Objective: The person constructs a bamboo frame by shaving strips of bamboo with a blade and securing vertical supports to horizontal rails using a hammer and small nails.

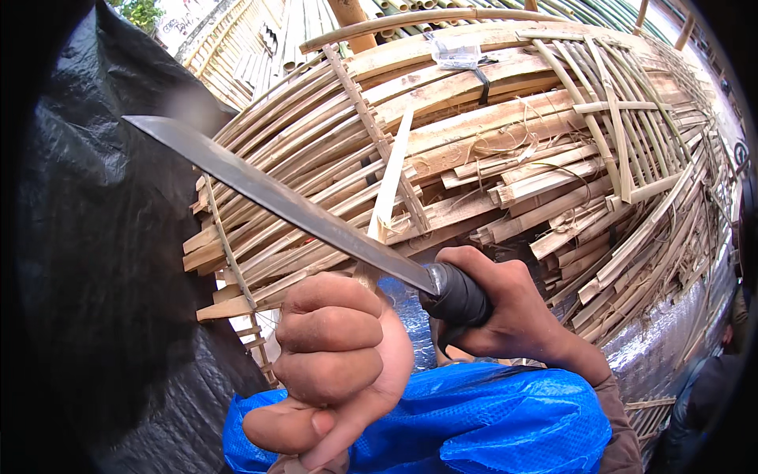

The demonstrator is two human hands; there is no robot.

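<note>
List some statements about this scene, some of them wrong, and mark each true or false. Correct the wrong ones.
1. The right hand's grip is closed on the black-wrapped handle of a long blade. True.
2. A pale strip rises from the left hand's grip. True.
3. The left hand's fingers are spread wide. False: they are curled into a fist.
4. The blade passes behind the pale strip. False: it crosses in front of it.
5. The sheet just below the hands is red. False: it is a blue sheet.
6. A black sheet hangs at the left of the picture. True.
</note>
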